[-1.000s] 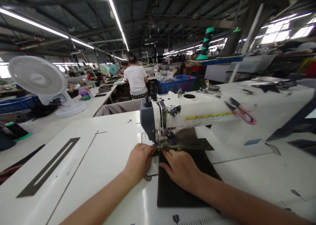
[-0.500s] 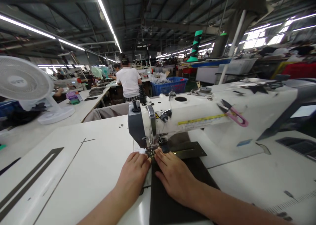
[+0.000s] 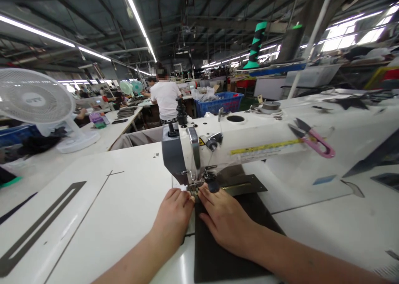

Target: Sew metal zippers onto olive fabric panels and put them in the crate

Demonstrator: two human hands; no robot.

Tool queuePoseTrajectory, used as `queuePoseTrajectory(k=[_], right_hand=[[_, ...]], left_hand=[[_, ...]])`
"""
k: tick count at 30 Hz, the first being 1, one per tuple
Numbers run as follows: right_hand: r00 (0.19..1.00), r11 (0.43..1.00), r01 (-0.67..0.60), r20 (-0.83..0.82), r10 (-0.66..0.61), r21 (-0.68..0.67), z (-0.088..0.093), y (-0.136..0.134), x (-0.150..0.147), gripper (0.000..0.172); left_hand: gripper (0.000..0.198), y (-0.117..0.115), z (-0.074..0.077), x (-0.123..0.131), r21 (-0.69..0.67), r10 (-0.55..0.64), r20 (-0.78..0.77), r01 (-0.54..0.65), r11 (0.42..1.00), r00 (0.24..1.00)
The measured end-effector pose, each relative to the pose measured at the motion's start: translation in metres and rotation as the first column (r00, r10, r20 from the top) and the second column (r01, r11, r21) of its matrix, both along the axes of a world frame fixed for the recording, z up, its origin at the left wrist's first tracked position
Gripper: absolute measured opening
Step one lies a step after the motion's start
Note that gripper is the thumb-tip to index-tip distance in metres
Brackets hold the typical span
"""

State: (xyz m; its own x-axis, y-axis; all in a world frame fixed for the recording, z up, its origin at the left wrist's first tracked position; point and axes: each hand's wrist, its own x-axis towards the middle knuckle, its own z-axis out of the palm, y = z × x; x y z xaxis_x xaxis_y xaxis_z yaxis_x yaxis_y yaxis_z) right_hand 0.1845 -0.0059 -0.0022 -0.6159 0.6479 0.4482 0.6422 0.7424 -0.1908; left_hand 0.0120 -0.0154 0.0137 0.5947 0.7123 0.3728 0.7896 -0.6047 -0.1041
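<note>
A white sewing machine [image 3: 264, 138] stands over the worktable, its presser foot [image 3: 193, 189] low at the bed. Just left of the foot is my left hand [image 3: 174, 213], fingers bent and closed together by the edge of the cloth; what lies under the fingertips is hidden. My right hand [image 3: 226, 217] rests on a dark brown piece of fabric [image 3: 212, 261], its fingers stretched forward beside the foot, thumb apart. The fabric lies flat under that hand and runs toward me. Behind it is a dark slotted strip [image 3: 249, 184] on the machine bed.
Pink-handled thread snips [image 3: 314, 140] lie against the machine arm. A dark slotted template [image 3: 40, 230] is on the white table at left. Farther back are a white fan [image 3: 34, 97], a blue crate [image 3: 218, 105], a thread cone [image 3: 256, 45] and a person in a white shirt [image 3: 165, 99].
The view has shifted slightly, so the machine and table appear a little farther right. Both hands stay beside the presser foot in nearly the same pose.
</note>
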Motion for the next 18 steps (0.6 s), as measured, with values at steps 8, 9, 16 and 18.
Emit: queuePoseTrajectory(k=[8, 9, 16, 18], right_hand=[[0.999, 0.999, -0.010, -0.051, 0.012, 0.045, -0.003, 0.007, -0.002, 0.036], [0.999, 0.999, -0.007, -0.048, 0.009, 0.045, -0.003, 0.009, -0.003, 0.036], [0.999, 0.998, -0.019, -0.048, 0.022, 0.062, -0.005, 0.012, -0.003, 0.035], [0.998, 0.998, -0.019, -0.062, 0.023, 0.066, -0.007, 0.011, -0.003, 0.037]], left_hand=[[0.006, 0.007, -0.003, 0.000, -0.016, 0.051, -0.012, -0.051, 0.999, 0.999], [0.006, 0.008, -0.003, 0.000, -0.026, 0.057, -0.007, -0.057, 0.998, 0.998], [0.009, 0.008, -0.004, -0.002, 0.004, 0.073, 0.014, -0.074, 0.997, 0.997], [0.009, 0.008, -0.005, -0.002, 0.008, 0.078, 0.018, -0.078, 0.997, 0.997]])
